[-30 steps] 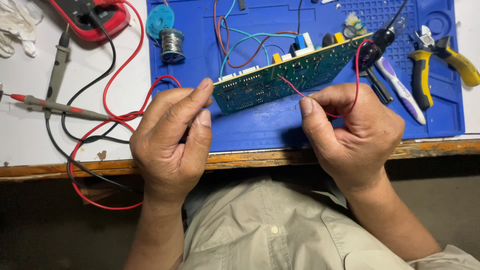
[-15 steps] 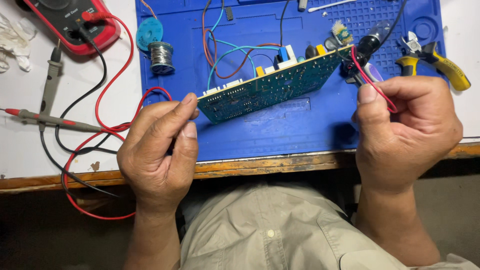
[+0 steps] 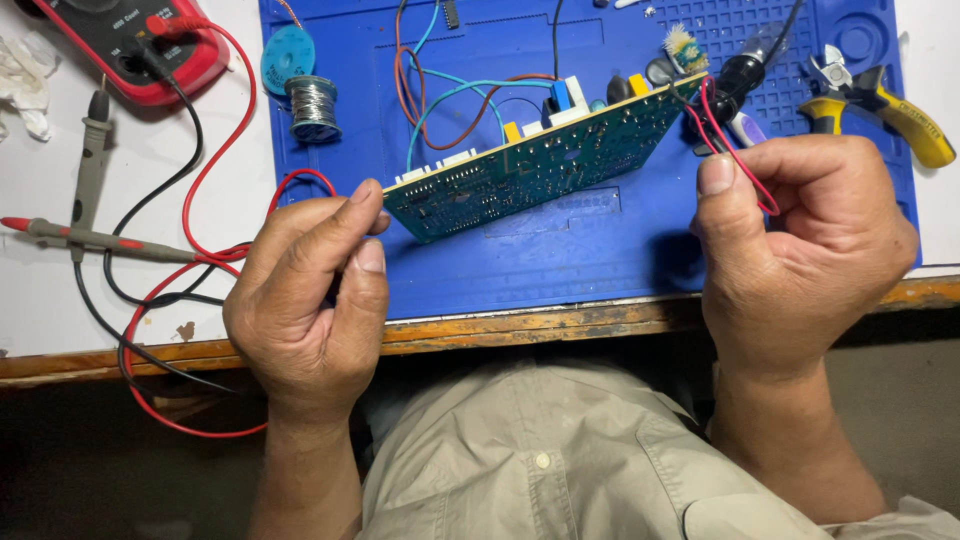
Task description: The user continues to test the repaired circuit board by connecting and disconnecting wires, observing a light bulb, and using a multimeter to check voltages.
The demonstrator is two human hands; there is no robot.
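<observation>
1. A blue work mat (image 3: 600, 270) covered the bench from the middle to the right. Its moulded trays along the far edge held only small parts (too small to identify).
2. On the mat, far left: a spool of solder wire (image 3: 313, 105), with a flat blue disc (image 3: 287, 55) just beside it.
3. A green circuit board (image 3: 540, 170) was held tilted over the middle of the mat, solder side toward the camera, left end lower and nearer. Blue, orange and black leads (image 3: 450, 95) ran from its far edge across the mat.
4. Left hand (image 3: 310, 300): fingers curled, thumb and forefinger closed to a narrow pinch at the board's left corner. The tips touched its edge.
5. Right hand (image 3: 800, 250): closed into a loose fist at the board's right end, thumb pressed on a thin red wire (image 3: 735, 150) that looped from the board into the fist.
6. Yellow-handled cutters (image 3: 880, 100) lay far right, at the mat's edge, untouched.
7. Left of the mat: a red multimeter (image 3: 150, 45) at the far left corner, its red and black test leads (image 3: 150, 300) looping off the near bench edge, and a probe (image 3: 90, 238) lying on the white surface.
</observation>
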